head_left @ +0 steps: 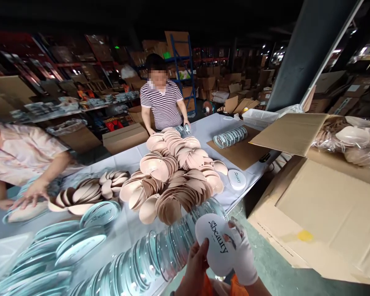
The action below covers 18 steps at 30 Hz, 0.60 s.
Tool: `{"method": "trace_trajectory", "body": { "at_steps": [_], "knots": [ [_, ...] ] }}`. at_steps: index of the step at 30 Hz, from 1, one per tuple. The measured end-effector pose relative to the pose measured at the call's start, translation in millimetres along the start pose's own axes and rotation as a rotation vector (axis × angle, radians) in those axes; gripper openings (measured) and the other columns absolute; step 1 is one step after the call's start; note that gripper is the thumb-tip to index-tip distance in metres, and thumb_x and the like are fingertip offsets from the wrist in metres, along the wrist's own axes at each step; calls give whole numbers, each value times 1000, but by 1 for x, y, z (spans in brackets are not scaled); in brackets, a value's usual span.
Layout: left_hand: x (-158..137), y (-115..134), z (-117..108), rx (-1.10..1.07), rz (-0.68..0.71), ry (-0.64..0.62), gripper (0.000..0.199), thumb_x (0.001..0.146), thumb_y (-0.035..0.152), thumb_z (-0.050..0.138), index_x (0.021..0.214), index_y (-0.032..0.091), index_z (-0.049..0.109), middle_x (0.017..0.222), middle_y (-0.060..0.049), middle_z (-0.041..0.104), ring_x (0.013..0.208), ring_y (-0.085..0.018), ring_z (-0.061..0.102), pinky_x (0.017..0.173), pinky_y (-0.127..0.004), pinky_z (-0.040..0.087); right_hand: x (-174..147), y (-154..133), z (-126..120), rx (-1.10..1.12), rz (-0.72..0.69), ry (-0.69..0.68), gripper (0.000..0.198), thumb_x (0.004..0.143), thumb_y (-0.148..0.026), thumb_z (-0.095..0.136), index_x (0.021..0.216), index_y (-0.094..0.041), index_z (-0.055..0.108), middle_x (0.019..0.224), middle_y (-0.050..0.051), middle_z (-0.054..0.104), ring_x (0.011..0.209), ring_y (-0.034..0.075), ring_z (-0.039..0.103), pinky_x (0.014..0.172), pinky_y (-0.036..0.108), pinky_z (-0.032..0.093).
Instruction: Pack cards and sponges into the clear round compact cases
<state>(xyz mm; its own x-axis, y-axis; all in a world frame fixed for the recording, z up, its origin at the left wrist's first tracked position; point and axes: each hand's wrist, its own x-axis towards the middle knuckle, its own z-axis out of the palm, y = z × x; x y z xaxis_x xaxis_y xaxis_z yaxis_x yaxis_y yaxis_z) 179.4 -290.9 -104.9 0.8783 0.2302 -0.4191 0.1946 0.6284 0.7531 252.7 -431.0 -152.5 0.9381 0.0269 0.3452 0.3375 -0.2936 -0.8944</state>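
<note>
The room was a dim warehouse with a dark ceiling dotted by a few small lamps. A long table covered in pale grey sheeting ran through the middle. Behind it stood a blue metal shelving rack and reddish steel racks stacked with brown cardboard cartons. A broad dark grey pillar rose at the right. The floor was greenish concrete. A large open cardboard box sat beside the table on the right.
</note>
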Motion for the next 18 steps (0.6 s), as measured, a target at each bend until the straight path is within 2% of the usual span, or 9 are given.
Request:
{"method": "trace_trajectory", "body": {
  "at_steps": [2, 5, 7, 10, 11, 13, 16, 18],
  "knots": [
    [-1, -4, -3, 7, 6, 4, 70, 56, 66, 96, 98, 13, 77, 93, -15, 81, 91, -32, 77, 81, -38, 60, 2, 1, -2, -30, -19, 54, 36, 90, -40, 58, 116, -20, 73, 130, 15, 67, 115, 29, 69, 96, 42, 63],
    [-4, -5, -6, 24, 18, -80, 70, 64, 67, 92, 102, 10, 78, 95, -17, 81, 93, -33, 77, 84, -40, 59, 11, 2, -5, -38, -88, 182, 23, 86, -39, 60, 92, -21, 74, 105, 12, 71, 94, 25, 71, 80, 39, 64],
    [-6, -2, -5, 27, 34, -122, 72, 68, 69, 89, 105, 8, 78, 95, -19, 81, 91, -34, 77, 82, -40, 58, 17, 2, -5, -19, -88, 120, 23, 84, -42, 62, 85, -22, 74, 97, 11, 72, 90, 24, 71, 78, 37, 64],
    [-8, 1, -1, 37, 71, -88, 77, 66, 74, 87, 104, 7, 78, 92, -19, 80, 86, -33, 76, 71, -36, 57, 24, -1, -3, 16, -16, -35, 28, 81, -46, 62, 88, -22, 76, 98, 12, 73, 90, 26, 72, 75, 37, 63],
    [-8, 1, 1, 43, 81, -66, 78, 65, 75, 87, 101, 7, 78, 88, -18, 80, 83, -32, 76, 67, -34, 55, 26, -3, -3, 23, -11, -37, 28, 81, -46, 62, 87, -22, 74, 97, 12, 74, 90, 26, 73, 75, 37, 63],
    [-8, 1, 0, 37, 91, -22, 78, 61, 77, 88, 97, 9, 78, 82, -16, 79, 76, -29, 74, 61, -32, 52, 35, -6, -11, 30, -33, 45, 25, 81, -47, 61, 84, -23, 68, 93, 11, 73, 88, 27, 72, 77, 40, 62],
    [-5, 2, -10, 17, 111, 5, 78, 57, 77, 90, 96, 11, 80, 83, -15, 79, 72, -27, 73, 64, -34, 54, 65, -7, -41, 31, -13, 265, 28, 85, -51, 55, 89, -24, 57, 90, 11, 73, 88, 27, 72, 84, 43, 61],
    [-1, 9, -23, 98, 159, 8, 69, 58, 74, 91, 86, 11, 81, 77, -14, 78, 69, -28, 72, 69, -39, 57, 91, -8, -63, -96, 23, 307, 35, 86, -54, 51, 98, -22, 57, 94, 12, 73, 86, 27, 72, 83, 41, 59]
  ]
}}
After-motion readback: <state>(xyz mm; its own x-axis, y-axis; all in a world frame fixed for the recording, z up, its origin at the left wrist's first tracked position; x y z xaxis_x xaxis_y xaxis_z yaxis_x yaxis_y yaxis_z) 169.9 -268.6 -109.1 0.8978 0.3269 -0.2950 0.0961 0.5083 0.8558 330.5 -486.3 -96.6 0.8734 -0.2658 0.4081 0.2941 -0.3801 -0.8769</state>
